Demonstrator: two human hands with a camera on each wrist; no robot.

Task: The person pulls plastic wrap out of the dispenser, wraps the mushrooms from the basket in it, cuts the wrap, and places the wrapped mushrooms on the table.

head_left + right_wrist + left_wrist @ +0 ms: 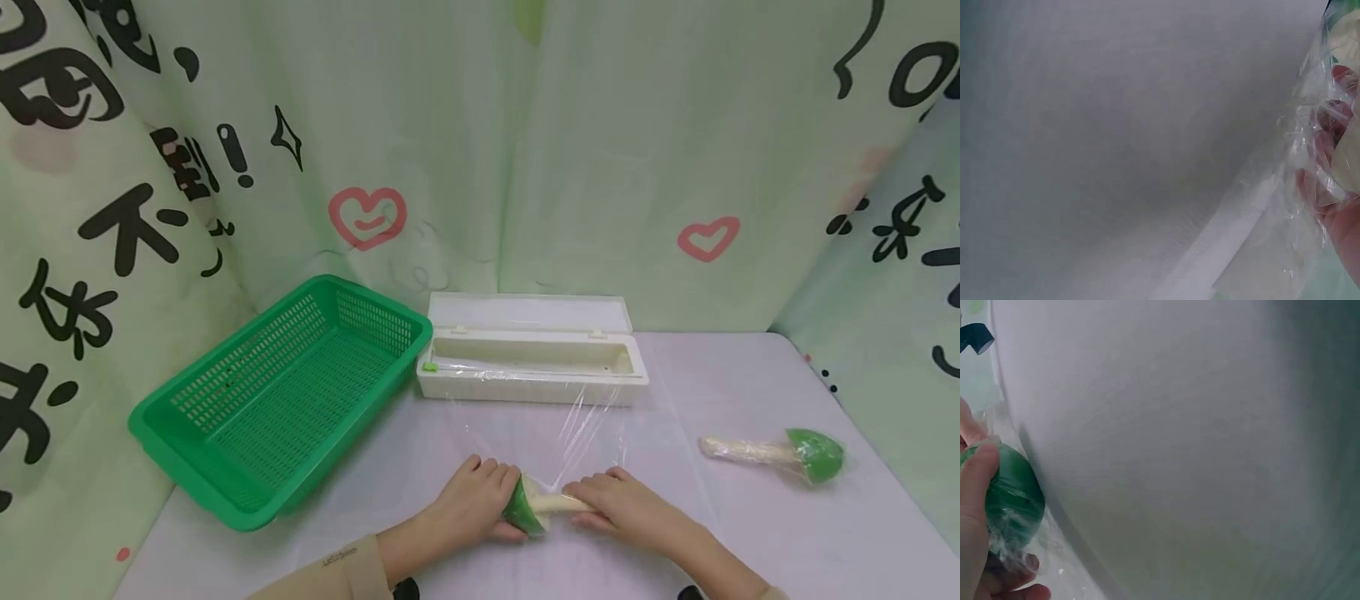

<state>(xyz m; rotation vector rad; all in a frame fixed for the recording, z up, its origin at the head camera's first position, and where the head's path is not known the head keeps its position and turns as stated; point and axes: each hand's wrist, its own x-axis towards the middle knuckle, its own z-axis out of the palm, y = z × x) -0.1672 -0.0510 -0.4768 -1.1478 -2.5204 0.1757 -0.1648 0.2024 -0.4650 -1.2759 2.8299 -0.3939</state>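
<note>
A toy mushroom with a green cap (520,512) and a cream stem (557,503) lies sideways between my hands, low over the near part of the table. My left hand (474,502) grips the cap, its thumb and fingers around it in the left wrist view. The stem is held by my right hand (622,510), which covers its far end. Clear cling film (579,433) stretches from the white dispenser box (525,390) down to the mushroom. In the right wrist view crumpled film (1300,150) lies around the fingers.
The dispenser's lid (528,312) stands raised at the back. A green plastic basket (279,507) is on the left. At the right lies a second green-capped mushroom (816,455), its stem wrapped in film. Printed curtains (600,167) enclose the table (750,533).
</note>
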